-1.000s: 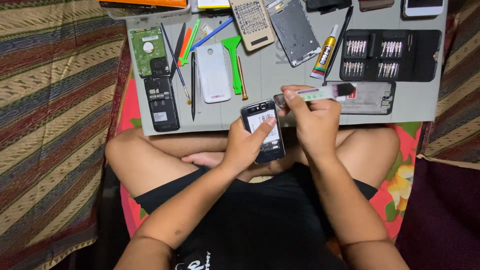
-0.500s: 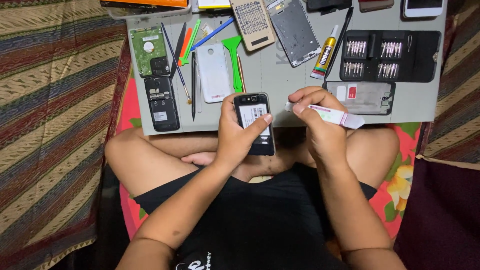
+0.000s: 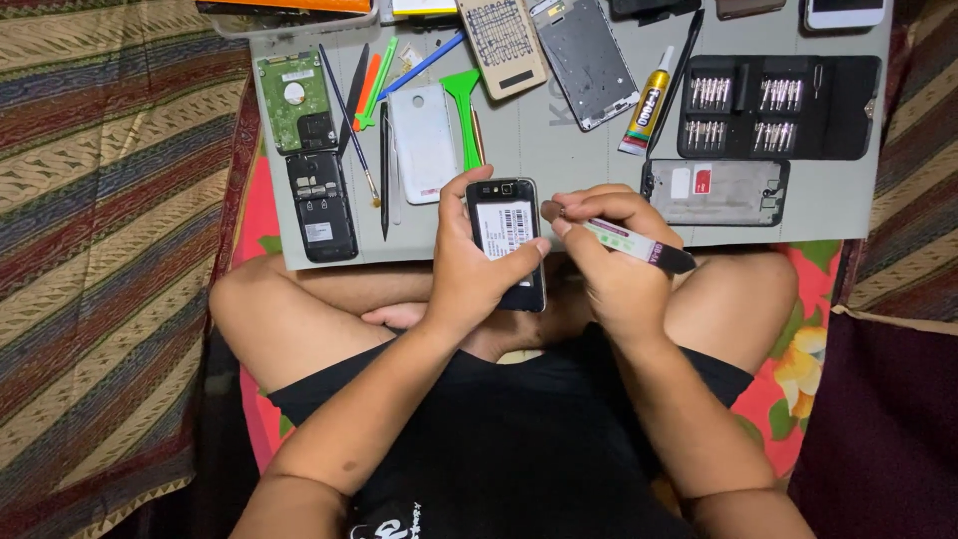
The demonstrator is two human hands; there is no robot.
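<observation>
Fingers of the left hand (image 3: 469, 274) wrap the sides of a small black phone (image 3: 507, 243) with its back cover off, thumb along its right edge, holding it over the crossed legs at the near edge of the grey work mat (image 3: 559, 150). The right hand (image 3: 614, 265) pinches a slim pen-like tool (image 3: 624, 240), its tip just at the phone's upper right corner.

I judge the phone light, rigid and somewhat slippery, with exposed innards that look fragile; gripping by the side rails seems safest.

On the mat, a white back cover (image 3: 424, 140) and green pry tool (image 3: 464, 110) lie just beyond the phone. A bare phone frame (image 3: 717, 192) sits to the right, a bit case (image 3: 778, 108) and glue tube (image 3: 647, 112) farther off, a dismantled black phone (image 3: 321, 205) to the left. Nothing blocks the hands.
</observation>
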